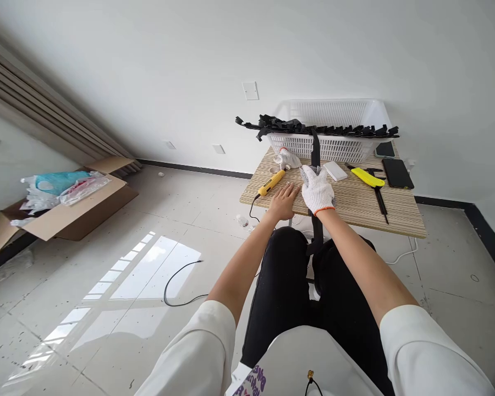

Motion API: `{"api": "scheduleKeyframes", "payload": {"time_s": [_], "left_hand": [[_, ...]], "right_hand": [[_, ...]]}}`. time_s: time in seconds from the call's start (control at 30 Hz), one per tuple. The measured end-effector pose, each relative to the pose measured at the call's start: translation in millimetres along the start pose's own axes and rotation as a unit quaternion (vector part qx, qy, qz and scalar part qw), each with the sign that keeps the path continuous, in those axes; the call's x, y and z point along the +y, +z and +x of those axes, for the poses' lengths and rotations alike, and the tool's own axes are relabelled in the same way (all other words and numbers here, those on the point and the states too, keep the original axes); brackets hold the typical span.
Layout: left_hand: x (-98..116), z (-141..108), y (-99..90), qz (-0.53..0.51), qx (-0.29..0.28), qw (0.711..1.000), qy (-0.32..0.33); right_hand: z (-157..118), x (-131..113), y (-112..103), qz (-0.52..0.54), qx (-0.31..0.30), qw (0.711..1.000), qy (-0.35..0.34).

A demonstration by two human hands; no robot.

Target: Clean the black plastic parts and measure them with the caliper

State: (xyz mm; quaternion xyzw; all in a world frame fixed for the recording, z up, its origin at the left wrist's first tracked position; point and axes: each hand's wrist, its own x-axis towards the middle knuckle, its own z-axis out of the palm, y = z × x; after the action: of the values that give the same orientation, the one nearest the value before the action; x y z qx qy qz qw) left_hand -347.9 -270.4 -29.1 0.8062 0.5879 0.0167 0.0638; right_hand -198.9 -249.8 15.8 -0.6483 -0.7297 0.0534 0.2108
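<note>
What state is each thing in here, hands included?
Left hand: bare, flat on tabletop
Right hand: gloved, over black strap
Black strap: lying across tabletop, hanging off near edge
Basket: uncovered
Cardboard box: flaps open
Nearer phone: screen dark
Spare glove: crumpled
Curtain: gathered

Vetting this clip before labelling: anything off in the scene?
Mostly the gloves: right hand gloved, left hand bare, with what looks like its crumpled glove by the basket. Also, a loose black cable trails across the floor, a possible trip hazard. No spill or clear damage visible.
</note>
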Motion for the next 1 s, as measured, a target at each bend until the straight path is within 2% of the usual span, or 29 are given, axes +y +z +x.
{"api": "scheduleKeyframes", "payload": {"time_s": [0.37, 0.63, 0.8, 1.0], "left_hand": [[-0.7, 0.3, -3.0, -0.005, -0.012, 1.000, 0.000], [-1.4, 0.0, 2.3, 0.000, 0.008, 1.000, -0.001], [-1.0, 0.3, 1.7, -0.003, -0.002, 1.000, -0.001], [-2.1, 0.2, 3.9, -0.003, 0.012, 1.000, 0.007]], "right_hand": [[0.9, -0.7, 2.0, 0.002, 0.001, 1.000, -0.004], [-0.9, -1.8, 0.5, 0.026, 0.009, 1.000, -0.006], [-0.5, -0.4, 2.7, 0.022, 0.020, 0.999, -0.012], [-0.6, 0.3, 3.9, 0.007, 0.031, 0.999, -0.016]]}}
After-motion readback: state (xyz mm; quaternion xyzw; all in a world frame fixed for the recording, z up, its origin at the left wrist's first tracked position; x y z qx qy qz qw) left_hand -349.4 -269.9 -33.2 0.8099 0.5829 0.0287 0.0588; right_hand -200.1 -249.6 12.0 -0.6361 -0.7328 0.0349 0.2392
